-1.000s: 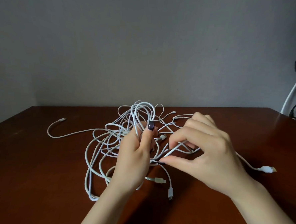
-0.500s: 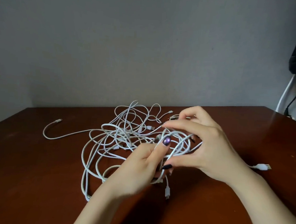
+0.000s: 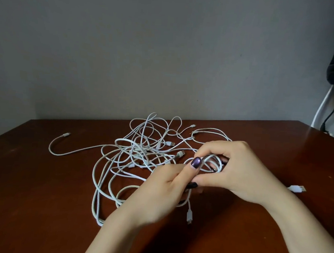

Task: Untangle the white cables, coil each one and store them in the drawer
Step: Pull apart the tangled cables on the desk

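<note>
Behind right hand [image 3: 243,176] | white cables [image 3: 141,154] partly hidden | left hand [image 3: 158,196] pinching

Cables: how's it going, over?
Left hand and right hand grip small coil. Cables tangled on table. No drawer in view.

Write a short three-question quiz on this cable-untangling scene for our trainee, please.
1. True or false: the tangled white cables lie on the dark brown wooden table.
2. What does the right hand hold? A) a small coil of white cable B) a black pen C) nothing
3. Fill in: the loose white USB plug lies on the table to the ___ of the right hand.
Key: 1 true; 2 A; 3 right.
</note>
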The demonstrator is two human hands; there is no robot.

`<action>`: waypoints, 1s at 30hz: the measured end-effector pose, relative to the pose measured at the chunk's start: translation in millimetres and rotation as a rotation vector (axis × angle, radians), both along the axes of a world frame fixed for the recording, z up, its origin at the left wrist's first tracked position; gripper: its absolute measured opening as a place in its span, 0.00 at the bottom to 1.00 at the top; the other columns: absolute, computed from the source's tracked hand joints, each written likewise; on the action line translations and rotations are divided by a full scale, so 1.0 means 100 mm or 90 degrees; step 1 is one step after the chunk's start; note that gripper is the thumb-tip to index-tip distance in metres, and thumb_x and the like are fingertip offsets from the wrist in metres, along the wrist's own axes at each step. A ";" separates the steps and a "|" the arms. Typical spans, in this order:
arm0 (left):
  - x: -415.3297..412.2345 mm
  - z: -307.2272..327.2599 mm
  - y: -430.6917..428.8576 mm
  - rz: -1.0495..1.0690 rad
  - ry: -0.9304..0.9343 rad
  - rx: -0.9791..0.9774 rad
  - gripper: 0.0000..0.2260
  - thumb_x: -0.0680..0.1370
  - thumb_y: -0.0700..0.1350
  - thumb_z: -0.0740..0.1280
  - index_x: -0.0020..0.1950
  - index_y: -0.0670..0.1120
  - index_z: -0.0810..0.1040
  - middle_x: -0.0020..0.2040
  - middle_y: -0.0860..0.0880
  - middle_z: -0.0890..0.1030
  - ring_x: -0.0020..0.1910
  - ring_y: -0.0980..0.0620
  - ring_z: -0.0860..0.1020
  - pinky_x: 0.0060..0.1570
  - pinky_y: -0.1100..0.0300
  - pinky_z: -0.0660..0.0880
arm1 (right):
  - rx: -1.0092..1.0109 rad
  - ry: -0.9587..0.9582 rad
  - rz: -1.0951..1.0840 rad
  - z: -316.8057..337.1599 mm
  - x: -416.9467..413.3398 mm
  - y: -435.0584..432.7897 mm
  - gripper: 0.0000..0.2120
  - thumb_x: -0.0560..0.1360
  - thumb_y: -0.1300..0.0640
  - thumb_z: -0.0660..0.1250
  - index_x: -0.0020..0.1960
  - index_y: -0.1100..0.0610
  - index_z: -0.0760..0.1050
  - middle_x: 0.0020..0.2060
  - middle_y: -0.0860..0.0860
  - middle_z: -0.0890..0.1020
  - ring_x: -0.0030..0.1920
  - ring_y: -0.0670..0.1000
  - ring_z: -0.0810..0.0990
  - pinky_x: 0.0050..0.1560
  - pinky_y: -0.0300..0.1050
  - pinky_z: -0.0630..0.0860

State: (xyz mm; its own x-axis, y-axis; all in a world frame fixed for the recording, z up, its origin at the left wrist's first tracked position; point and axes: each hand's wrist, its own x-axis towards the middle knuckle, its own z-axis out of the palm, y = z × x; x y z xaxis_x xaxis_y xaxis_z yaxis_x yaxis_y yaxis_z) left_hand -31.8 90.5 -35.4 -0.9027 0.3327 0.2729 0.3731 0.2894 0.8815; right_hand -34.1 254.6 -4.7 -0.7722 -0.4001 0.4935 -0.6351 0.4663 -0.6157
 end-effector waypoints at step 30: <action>-0.05 0.09 -0.18 -0.146 -0.168 0.227 0.12 0.71 0.44 0.60 0.45 0.53 0.81 0.37 0.42 0.83 0.34 0.47 0.77 0.33 0.60 0.72 | -0.083 0.029 -0.074 -0.01 -0.01 -0.01 0.10 0.62 0.59 0.80 0.41 0.50 0.82 0.36 0.44 0.82 0.36 0.45 0.78 0.35 0.36 0.73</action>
